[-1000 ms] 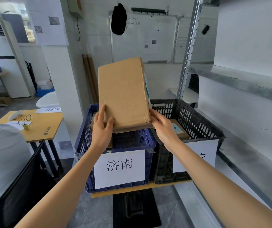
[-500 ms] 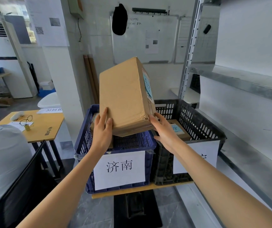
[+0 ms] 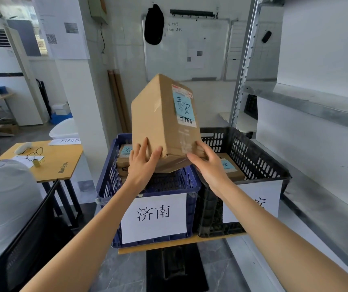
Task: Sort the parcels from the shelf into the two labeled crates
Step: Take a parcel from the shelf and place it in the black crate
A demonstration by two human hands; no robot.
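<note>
I hold a brown cardboard parcel [image 3: 156,121] upright in the air above the two crates, and a blue handwritten label [image 3: 183,107] shows on its right face. My left hand [image 3: 142,165] lies flat against the lower left face with straight fingers. My right hand [image 3: 207,165] grips the lower right edge, fingers on the label face and thumb underneath. Below stand a blue crate [image 3: 106,182] with a white paper sign and a black crate [image 3: 255,159] whose sign my right arm partly hides. Each crate holds a labelled parcel: one in the blue crate [image 3: 125,153], one in the black crate [image 3: 231,168].
A metal shelf unit [image 3: 316,110] runs along the right side, close to the black crate. At the left are a wooden table [image 3: 61,163] with glasses on it, a seated person in white [image 3: 2,199] and a black chair [image 3: 31,239]. A white pillar [image 3: 80,106] stands behind the blue crate.
The parcel has turned in my hands, so its labelled face now points toward me. Both hands kept their hold at its lower end.
</note>
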